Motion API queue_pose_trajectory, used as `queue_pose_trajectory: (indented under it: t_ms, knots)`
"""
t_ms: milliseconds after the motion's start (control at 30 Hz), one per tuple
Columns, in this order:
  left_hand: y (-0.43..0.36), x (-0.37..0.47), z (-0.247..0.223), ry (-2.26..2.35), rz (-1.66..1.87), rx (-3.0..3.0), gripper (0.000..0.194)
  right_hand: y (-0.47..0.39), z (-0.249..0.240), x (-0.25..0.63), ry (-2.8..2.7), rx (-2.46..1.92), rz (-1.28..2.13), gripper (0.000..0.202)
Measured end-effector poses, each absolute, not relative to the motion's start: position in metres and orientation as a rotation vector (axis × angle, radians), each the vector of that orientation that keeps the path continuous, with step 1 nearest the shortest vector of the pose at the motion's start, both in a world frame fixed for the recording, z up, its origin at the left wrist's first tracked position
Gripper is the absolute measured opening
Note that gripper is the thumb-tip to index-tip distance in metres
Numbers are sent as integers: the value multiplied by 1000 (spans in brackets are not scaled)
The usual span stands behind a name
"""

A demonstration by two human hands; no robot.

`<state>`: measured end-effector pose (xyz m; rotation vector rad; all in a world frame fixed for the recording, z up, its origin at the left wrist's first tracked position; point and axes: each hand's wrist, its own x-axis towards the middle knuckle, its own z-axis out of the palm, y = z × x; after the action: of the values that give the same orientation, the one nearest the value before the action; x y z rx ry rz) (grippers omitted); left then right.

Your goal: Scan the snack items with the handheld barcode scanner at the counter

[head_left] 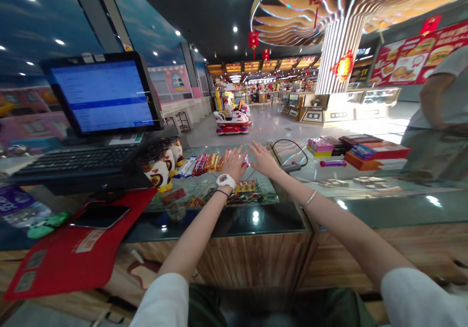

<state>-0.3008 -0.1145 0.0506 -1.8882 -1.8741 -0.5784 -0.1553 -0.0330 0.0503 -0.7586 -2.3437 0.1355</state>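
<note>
Head view: left hand (234,165) spread over illegibly lettered snack packets (209,163), right hand (264,161) extended beside it, each grip released.

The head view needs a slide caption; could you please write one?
Outstretched hands at a row of colourful wrapped snacks on a glass-topped counter, with a monitor and keyboard at left.

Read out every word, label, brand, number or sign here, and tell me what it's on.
"名": a front panel across the hall; the character after it is unclear.
Too small or blurred to read: print on the monitor, keyboard, red mat, snack packets, bottle, burger poster, red ornament and distant shop signs.
</note>
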Motion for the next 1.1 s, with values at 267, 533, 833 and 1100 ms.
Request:
queue_pose_trajectory:
  t_ms: [267,533,833,1100]
  knots:
    - [-119,-225,45,-1743,-525,-1999,52,-31,45,-48,-2330,-834,-78,68]
    - [-94,-149,34,-1543,-376,-2160,53,-18,9,64,-2297,-1012,-330,60]
    - [-51,-80,24,-1400,-346,-2339,53,12,-27,135,-2232,-1247,-461,56]
    - [-10,-40,14,-1483,-345,-2348,55,38,-35,144,-2157,-1417,-397,57]
